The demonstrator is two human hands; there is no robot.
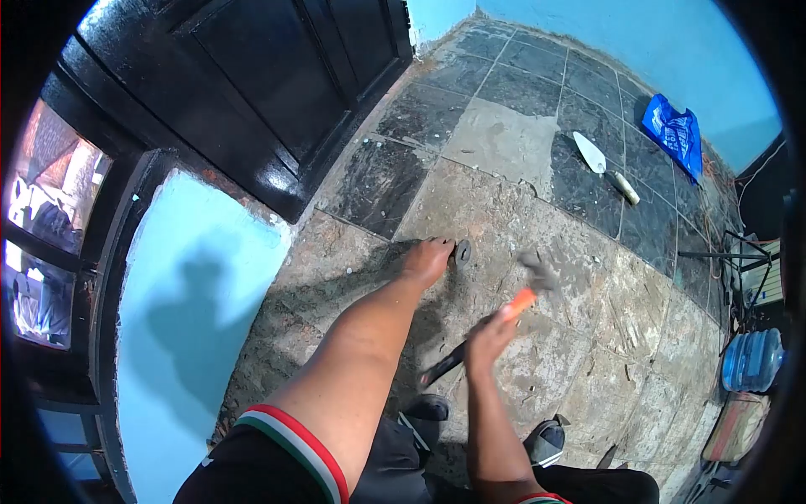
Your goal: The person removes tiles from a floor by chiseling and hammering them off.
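Observation:
My left hand (pixel 428 260) is closed around a chisel (pixel 463 250), whose dark, rounded end shows beside the fingers; the rest of it is hidden by the hand. It rests low over the rough, bare floor (pixel 495 206). My right hand (pixel 489 343) grips a hammer (pixel 522 301) by its orange and black handle. The hammer's metal head, blurred by motion, is to the right of the chisel and apart from it.
Dark slate tiles (pixel 520 55) cover the floor at the back. A trowel (pixel 590 153) and a blue bag (pixel 674 134) lie there. On the right stands a water jug (pixel 751 359). A black door (pixel 260 76) and blue wall (pixel 189 294) border the left. My shoes (pixel 547 438) are below.

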